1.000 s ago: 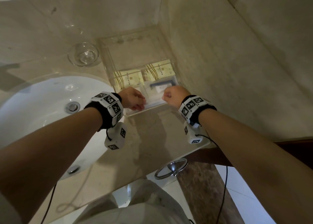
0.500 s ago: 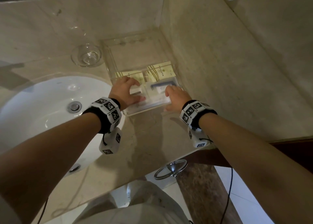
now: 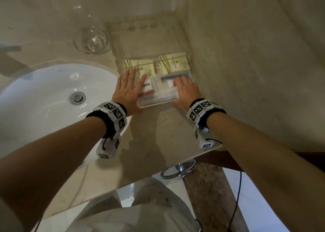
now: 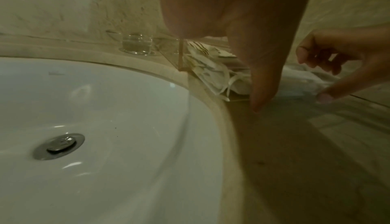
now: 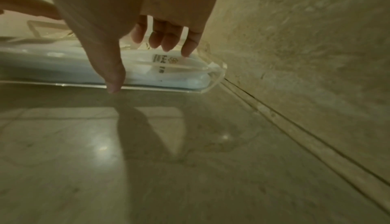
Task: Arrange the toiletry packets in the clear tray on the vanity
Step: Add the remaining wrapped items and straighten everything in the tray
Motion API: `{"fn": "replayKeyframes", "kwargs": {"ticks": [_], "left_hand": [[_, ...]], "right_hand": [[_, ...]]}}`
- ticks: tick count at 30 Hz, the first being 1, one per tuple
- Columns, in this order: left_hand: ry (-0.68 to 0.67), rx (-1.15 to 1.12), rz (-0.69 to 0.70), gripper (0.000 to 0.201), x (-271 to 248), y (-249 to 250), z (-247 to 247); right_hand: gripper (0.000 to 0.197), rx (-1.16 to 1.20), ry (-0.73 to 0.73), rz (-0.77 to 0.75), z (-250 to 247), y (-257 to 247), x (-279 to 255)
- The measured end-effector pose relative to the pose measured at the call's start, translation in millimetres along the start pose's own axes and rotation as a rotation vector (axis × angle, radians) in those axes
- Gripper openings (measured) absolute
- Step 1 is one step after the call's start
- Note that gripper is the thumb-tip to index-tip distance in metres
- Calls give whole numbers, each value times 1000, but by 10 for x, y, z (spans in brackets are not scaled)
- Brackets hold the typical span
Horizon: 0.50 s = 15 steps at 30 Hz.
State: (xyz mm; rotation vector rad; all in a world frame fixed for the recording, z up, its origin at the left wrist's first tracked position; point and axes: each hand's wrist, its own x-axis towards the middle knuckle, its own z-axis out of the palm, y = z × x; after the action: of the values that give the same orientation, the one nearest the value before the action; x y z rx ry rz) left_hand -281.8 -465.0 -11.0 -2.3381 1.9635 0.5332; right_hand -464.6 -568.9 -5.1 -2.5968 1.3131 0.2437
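Fists have opened: the left hand (image 3: 127,89) and right hand (image 3: 186,89) now lie flat, fingers spread, holding nothing, on the packets (image 3: 163,86) at the tray's (image 3: 121,56) near edge. Packets look settled, so arranging seems nearly done.

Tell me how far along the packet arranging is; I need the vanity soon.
Mostly done: the cream packets and clear-wrapped packets already lie side by side in the near end of the clear tray. In hand: the left hand lies flat on the left stack, and the right hand rests its fingers on the right stack, thumb at the tray's front edge. Left: probably only final squaring; the far end holds nothing.
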Motion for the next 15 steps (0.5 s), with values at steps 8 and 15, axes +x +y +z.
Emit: {"fn": "replayKeyframes", "kwargs": {"ticks": [8,15], "left_hand": [[-23,-14,-3,121,107,-74,-51],[-49,-14,33,118,134,-115,-61]], "right_hand": [[70,-21,43,-13,-25,27,91],[70,-12,-15,-71,-31,63,147]]}}
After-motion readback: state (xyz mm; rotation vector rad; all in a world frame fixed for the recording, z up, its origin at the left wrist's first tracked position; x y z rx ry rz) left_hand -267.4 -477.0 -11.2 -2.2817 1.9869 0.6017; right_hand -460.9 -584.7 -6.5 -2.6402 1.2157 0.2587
